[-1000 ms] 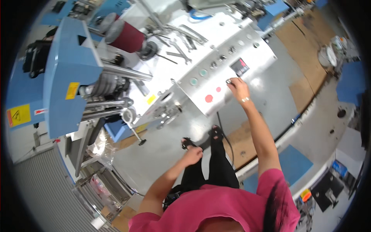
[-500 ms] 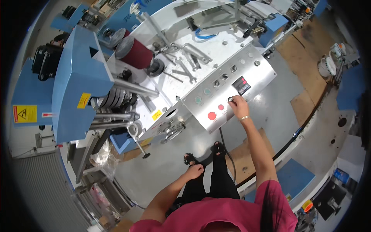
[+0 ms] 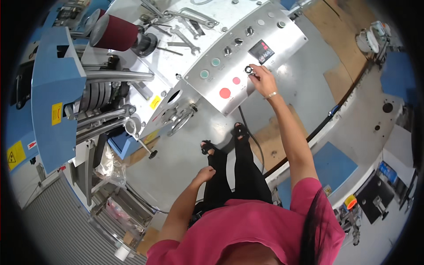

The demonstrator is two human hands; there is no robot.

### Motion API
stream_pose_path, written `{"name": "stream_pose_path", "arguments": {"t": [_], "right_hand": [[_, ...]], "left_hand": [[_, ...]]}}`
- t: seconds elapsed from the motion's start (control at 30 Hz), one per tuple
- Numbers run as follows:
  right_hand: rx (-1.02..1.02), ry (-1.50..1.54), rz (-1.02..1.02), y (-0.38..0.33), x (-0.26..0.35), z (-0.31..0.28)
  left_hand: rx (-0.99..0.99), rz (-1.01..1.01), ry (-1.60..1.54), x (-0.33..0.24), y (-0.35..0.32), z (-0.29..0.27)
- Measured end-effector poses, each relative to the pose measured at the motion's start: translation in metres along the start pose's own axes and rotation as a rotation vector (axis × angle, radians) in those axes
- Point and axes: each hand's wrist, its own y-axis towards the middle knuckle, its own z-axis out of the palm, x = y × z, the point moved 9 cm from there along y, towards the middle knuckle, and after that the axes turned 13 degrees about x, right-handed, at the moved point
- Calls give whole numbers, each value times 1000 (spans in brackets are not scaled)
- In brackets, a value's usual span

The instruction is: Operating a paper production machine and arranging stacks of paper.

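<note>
Head view, looking down past a pink shirt and black trousers: the right hand [image 3: 261,76] is stretched out to the slanted metal control panel [image 3: 282,42], its fingertips pinched together on a small black knob [image 3: 248,70] (just below the dark display [image 3: 262,51] with red digits). Left of the knob on the same panel sit a small red button [image 3: 236,81], a larger red button [image 3: 225,93] and two green buttons [image 3: 210,68]; a row of small switches [image 3: 238,42] runs above them. Nothing lies between the hand and the knob. A black cable [image 3: 251,137] drops from under the panel to the floor beside the person's feet.

The left hand [image 3: 205,174] hangs by the thigh, fingers loosely curled and apart, holding nothing.

Beyond the panel, wrenches [image 3: 185,26] lie scattered on the white machine surface [image 3: 176,62], beside a dark red roller [image 3: 115,32]. A blue guard [image 3: 55,84] covers the machine's left part, and a chromed lever handle [image 3: 180,123] sits on the machine's front below the panel.
</note>
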Motion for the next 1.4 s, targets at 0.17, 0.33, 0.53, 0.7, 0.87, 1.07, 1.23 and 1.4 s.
{"name": "stream_pose_path", "arguments": {"t": [0.17,0.33,0.53,0.7,0.87,1.07,1.23,1.4], "right_hand": [[-30,-26,27,-3,-2,-2],[-45,-34,4,-3,0,-3],[-42,-56,28,0,-2,-4],[-54,-68,22,0,-2,-6],[-47,-60,26,2,-2,-5],[-64,-80,-61,0,0,1],[-69,-14,-17,-4,2,-7],[-48,-49,-12,1,2,-1]], "left_hand": [[-23,36,-76,-26,-4,-3],[-114,149,-69,-43,-6,-10],[-137,163,-20,-43,-6,-12],[-63,75,-70,-42,-9,-16],[-59,78,-74,-42,-10,-20],[-51,91,10,-40,-5,-18],[-153,140,20,-31,7,-12],[-141,93,8,-27,1,-15]]}}
